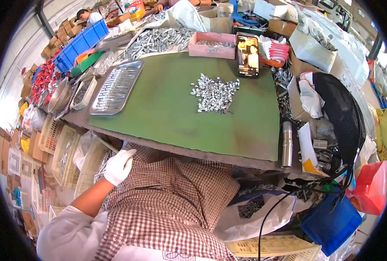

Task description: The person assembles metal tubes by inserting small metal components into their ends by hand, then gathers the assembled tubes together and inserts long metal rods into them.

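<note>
My left hand, in a white glove, rests beside my checked apron, close to a pale plastic crate holding long metal rods. Its fingers are partly stretched out, and nothing shows in them. My right hand is out of sight. On the green table mat lies a loose pile of small shiny metal pieces. To its left is a steel tray with thin metal pins laid out in rows.
A pink box of small parts and an upright phone stand at the mat's far edge. Metal parts are heaped behind. At right are a metal cylinder and a black mesh bag. A cable hangs below.
</note>
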`<act>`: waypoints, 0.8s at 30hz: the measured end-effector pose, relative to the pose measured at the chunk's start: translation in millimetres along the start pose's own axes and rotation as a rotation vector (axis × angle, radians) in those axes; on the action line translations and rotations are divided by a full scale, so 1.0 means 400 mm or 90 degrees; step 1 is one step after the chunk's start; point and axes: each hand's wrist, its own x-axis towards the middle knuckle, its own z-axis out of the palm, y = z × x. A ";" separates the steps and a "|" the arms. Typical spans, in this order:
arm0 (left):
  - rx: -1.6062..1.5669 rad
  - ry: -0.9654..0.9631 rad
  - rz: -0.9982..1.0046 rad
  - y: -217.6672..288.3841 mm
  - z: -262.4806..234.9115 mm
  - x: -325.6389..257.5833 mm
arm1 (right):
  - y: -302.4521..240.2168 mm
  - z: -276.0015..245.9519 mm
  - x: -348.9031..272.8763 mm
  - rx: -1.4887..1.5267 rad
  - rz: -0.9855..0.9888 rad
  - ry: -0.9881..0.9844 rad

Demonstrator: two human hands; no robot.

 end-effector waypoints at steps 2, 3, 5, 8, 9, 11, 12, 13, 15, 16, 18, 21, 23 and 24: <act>-0.001 -0.007 0.003 0.007 -0.003 0.002 | -0.008 -0.010 -0.002 0.022 0.000 -0.027; -0.004 -0.015 0.002 0.008 -0.003 0.003 | -0.007 -0.015 -0.003 0.032 0.000 -0.040; -0.008 -0.016 0.000 0.001 -0.001 0.008 | 0.004 -0.024 -0.007 0.049 -0.001 -0.066; 0.006 -0.008 0.014 -0.006 -0.002 0.014 | 0.028 -0.032 -0.015 0.073 -0.004 -0.107; 0.007 -0.010 0.017 -0.006 -0.003 0.016 | 0.036 -0.034 -0.018 0.081 -0.006 -0.122; 0.009 -0.012 0.019 -0.004 -0.005 0.017 | 0.049 -0.035 -0.025 0.098 -0.010 -0.150; 0.008 -0.020 0.017 -0.004 -0.006 0.017 | 0.056 -0.036 -0.029 0.107 -0.012 -0.164; 0.006 -0.027 0.015 -0.003 -0.007 0.016 | 0.062 -0.037 -0.032 0.115 -0.013 -0.178; 0.010 -0.029 0.014 -0.008 -0.009 0.011 | 0.071 -0.039 -0.025 0.135 -0.016 -0.203; 0.013 -0.032 0.012 -0.009 -0.010 0.010 | 0.075 -0.039 -0.020 0.145 -0.018 -0.215; 0.011 -0.020 0.018 -0.009 -0.011 0.014 | 0.086 -0.036 -0.012 0.163 -0.023 -0.239; 0.009 -0.009 0.025 -0.006 -0.016 0.014 | 0.105 -0.030 -0.004 0.189 -0.029 -0.277; 0.010 -0.009 0.026 -0.004 -0.016 0.014 | 0.119 -0.027 -0.004 0.207 -0.031 -0.304; 0.012 -0.029 0.017 -0.003 -0.014 0.014 | 0.126 -0.027 -0.007 0.215 -0.030 -0.317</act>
